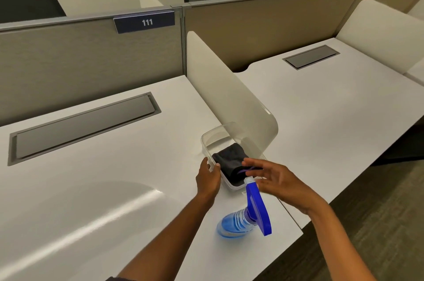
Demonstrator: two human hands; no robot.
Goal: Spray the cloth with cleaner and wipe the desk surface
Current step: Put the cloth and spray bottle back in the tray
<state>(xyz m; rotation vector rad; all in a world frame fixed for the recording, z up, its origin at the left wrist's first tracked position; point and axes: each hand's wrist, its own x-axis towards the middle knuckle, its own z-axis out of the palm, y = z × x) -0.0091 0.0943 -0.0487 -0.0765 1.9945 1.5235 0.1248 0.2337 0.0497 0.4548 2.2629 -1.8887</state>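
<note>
A dark folded cloth (230, 158) lies inside a clear plastic container (210, 138) on the white desk (91, 189), beside the frosted divider. My left hand (207, 177) grips the container's near left rim. My right hand (277, 183) hovers just over the container's near end with fingers spread, holding nothing. A spray bottle (243, 221) with blue liquid and a blue trigger head stands on the desk just in front of the container, below my right hand.
A frosted divider (229, 92) separates this desk from the neighbouring one on the right. A grey cable hatch (85, 124) is set into the desk at the back left. A tan partition labelled 111 (146, 22) closes the far side. The desk edge and carpet lie at the lower right.
</note>
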